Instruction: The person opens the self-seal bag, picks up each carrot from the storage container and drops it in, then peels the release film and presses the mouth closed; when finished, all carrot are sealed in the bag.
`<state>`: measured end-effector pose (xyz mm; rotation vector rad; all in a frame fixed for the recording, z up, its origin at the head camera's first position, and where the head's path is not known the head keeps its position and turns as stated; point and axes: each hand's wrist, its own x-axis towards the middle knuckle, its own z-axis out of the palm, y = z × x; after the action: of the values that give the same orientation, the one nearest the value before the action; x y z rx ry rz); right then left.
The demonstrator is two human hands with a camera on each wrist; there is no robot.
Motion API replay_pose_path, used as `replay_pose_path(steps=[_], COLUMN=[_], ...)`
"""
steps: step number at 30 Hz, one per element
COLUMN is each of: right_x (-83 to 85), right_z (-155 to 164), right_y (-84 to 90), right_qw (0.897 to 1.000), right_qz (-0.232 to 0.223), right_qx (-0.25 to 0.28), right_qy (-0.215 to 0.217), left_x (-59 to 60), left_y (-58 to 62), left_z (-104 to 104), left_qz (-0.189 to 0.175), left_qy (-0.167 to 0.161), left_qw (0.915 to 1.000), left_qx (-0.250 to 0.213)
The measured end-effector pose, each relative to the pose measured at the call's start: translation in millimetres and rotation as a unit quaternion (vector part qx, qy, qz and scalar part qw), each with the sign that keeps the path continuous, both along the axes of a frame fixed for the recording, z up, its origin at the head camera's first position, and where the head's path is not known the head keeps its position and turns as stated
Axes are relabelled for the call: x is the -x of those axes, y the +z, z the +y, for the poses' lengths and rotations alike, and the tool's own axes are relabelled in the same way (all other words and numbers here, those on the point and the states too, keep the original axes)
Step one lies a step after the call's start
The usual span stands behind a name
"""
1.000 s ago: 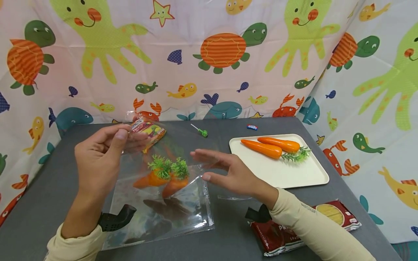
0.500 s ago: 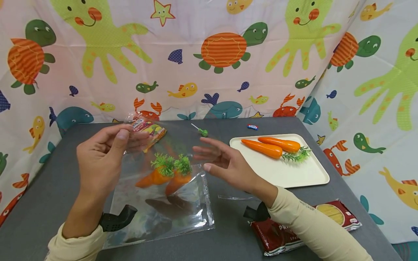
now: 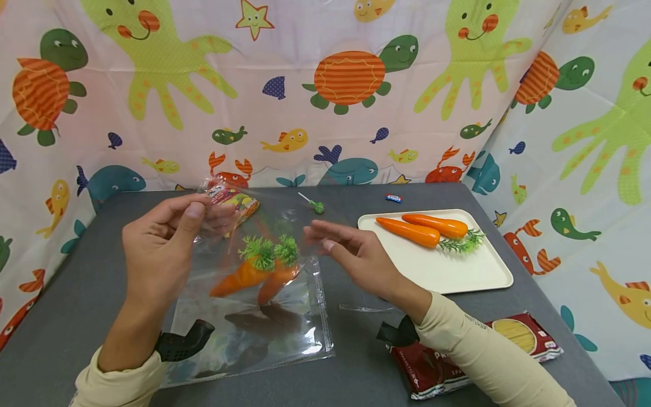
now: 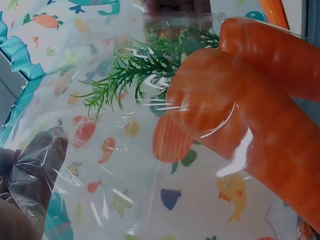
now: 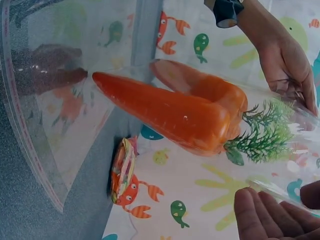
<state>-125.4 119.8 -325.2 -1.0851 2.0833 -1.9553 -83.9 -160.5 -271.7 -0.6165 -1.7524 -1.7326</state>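
Left hand (image 3: 163, 243): raised above the table, thumb and fingers pinching the top edge of a clear zip bag (image 3: 254, 316), lifting that side so the mouth stands up and stays parted. Right hand (image 3: 351, 254): fingers held straight and loosely spread at the opposite side of the mouth, at or just beside the film, gripping nothing that shows; whether the fingertips touch the plastic cannot be told.

Contents of bag: two toy carrots (image 3: 254, 271), orange with green plastic tops, lying side by side and touching, tips toward the bottom, tops near the opening. The lower part of the bag rests on the grey table (image 3: 66, 294), which takes the carrots' weight.

Also present: a cream tray (image 3: 458, 271) to the right holding two more carrots (image 3: 422, 229); a packet of spaghetti (image 3: 508, 339) under the right forearm; a small snack packet (image 3: 239, 203) behind the bag; a green lollipop (image 3: 316, 206); a sea-creature printed cloth (image 3: 325, 113) as backdrop.
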Motion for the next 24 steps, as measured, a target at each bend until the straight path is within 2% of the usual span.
replay_pose_path(steps=[5, 8, 16, 24], right_x=[0.4, 0.5, 2.0, 4.1], right_z=[0, 1, 3, 14], right_y=[0.4, 1.5, 1.5, 12.1], right_qw=[1.000, 1.000, 0.998, 0.998], right_qz=[-0.014, -0.012, -0.024, -0.008], right_qx=[0.008, 0.006, 0.041, 0.037], right_qy=[-0.002, -0.017, -0.037, -0.060], left_x=[0.4, 0.7, 1.1, 4.1], left_y=[0.1, 0.4, 1.9, 1.5], left_z=[0, 0, -4, -5], left_qz=[-0.006, -0.007, -0.005, -0.005], left_qy=[0.015, 0.018, -0.005, -0.027], left_qw=[0.9998, 0.9998, 0.9997, 0.9995], left_qx=[0.006, 0.004, -0.025, -0.016])
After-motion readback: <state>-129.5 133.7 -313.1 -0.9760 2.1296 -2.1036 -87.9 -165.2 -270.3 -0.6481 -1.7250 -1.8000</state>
